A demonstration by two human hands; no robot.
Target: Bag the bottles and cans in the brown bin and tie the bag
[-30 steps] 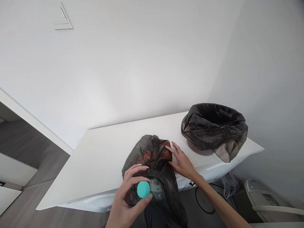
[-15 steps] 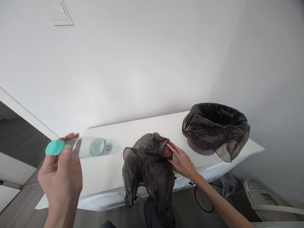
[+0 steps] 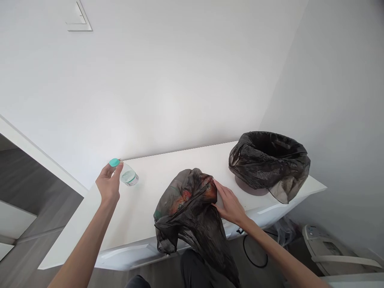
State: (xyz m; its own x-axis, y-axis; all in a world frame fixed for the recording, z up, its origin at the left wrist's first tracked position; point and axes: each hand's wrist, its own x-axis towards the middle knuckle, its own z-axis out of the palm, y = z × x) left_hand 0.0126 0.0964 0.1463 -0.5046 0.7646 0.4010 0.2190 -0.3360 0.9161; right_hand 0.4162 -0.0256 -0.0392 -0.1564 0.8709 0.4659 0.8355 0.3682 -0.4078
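Fingers of my left hand (image 3: 109, 182) are closed around the top of a clear plastic bottle (image 3: 129, 176) with a turquoise cap. The bottle's base is on or just above the back left part of the white tabletop (image 3: 144, 208); I cannot tell which. A bulging, thin black garbage bag (image 3: 192, 208) lies at the table's front edge, red and orange contents showing through it. Its loose end hangs over the edge. My right hand (image 3: 230, 205) lies against the bag's right side with fingers stretched and thumb apart.
A bin (image 3: 250, 186) lined with a black bag (image 3: 270, 172) stands at the right end of the table. On the floor at lower right are a pale appliance (image 3: 327, 248), a black cable (image 3: 255, 260) and crumpled clear plastic (image 3: 285, 232). A white wall stands behind.
My left hand has carried the bottle away from me, down to the tabletop's back left. The black bag's loose folds have shifted, exposing more red contents. My right hand stays against it.
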